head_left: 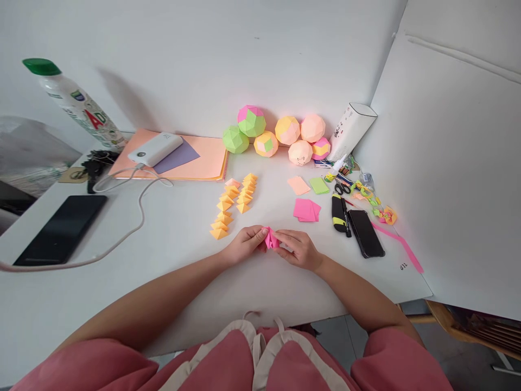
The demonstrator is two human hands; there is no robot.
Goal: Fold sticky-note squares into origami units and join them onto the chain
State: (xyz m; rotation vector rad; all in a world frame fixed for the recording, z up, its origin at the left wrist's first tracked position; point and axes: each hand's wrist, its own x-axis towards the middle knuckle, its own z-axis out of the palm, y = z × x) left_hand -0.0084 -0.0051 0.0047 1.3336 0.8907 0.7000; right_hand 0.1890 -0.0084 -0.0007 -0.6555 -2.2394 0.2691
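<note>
Just below frame centre, folded pink paper (271,239) is pinched by the left hand (245,244) and right hand (300,250); presumably light and easily crushed, it is best gripped at its edges.

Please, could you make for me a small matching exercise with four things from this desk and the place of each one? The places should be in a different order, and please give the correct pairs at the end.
Things
1. pink folded paper
2. white power bank
3. orange folded paper pieces
4. black-handled scissors

Places
A. lined up in two rows on the desk
B. to the right of the green paper squares
C. between the fingers of the left hand and the right hand
D. on top of the peach paper

Pairs: 1-C, 2-D, 3-A, 4-B
</note>
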